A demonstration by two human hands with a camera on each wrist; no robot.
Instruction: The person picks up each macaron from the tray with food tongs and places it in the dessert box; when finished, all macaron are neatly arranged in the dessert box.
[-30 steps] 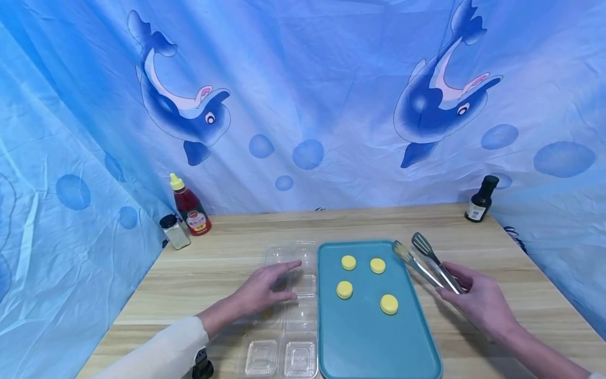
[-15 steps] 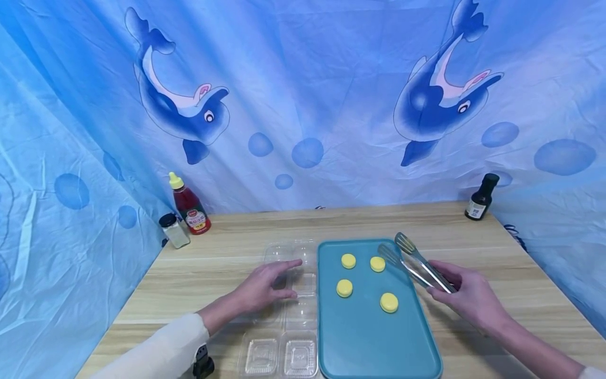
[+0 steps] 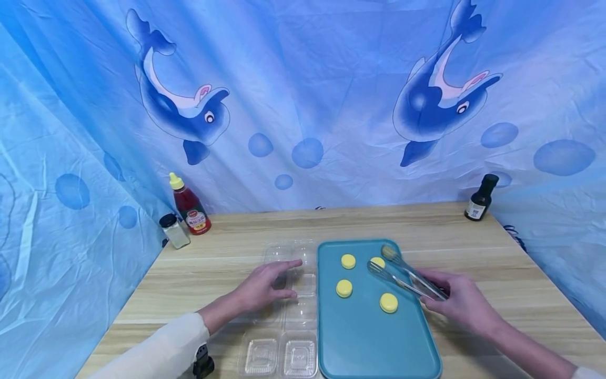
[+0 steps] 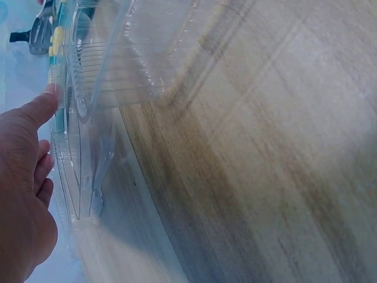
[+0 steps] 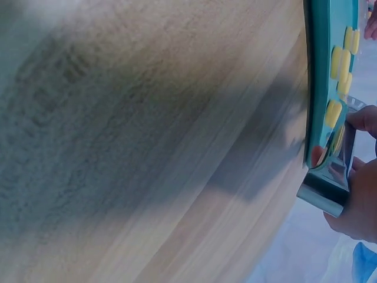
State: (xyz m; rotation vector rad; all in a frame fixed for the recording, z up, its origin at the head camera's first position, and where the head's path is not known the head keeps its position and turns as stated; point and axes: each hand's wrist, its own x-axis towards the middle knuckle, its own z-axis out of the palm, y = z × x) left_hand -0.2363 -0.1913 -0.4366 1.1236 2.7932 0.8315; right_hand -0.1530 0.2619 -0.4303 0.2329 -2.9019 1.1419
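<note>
My right hand [image 3: 466, 305] grips a pair of metal tongs [image 3: 423, 284] over the right edge of a teal tray [image 3: 374, 347]. The tongs' slotted tips are spread apart, one to each side of the far right yellow macaron [image 3: 377, 261]. Three more macarons lie on the tray: one at the far left [image 3: 347, 261], one nearer on the left [image 3: 344, 288] and one on the right [image 3: 389, 303]. With thumb and index finger held apart, my left hand [image 3: 262, 288] rests on a clear plastic container [image 3: 299, 355] with square compartments, left of the tray.
A red sauce bottle [image 3: 193, 213] with a yellow cap and a small black-lidded jar [image 3: 174, 231] stand at the back left of the wooden table [image 3: 222, 252]. At the back right is a dark bottle [image 3: 480, 199]. A blue dolphin-print cloth [image 3: 303, 105] hangs behind.
My right hand has moved left with the tongs, from beside the tray to over it, so their tips now flank the far right macaron. The left hand has stayed in place.
</note>
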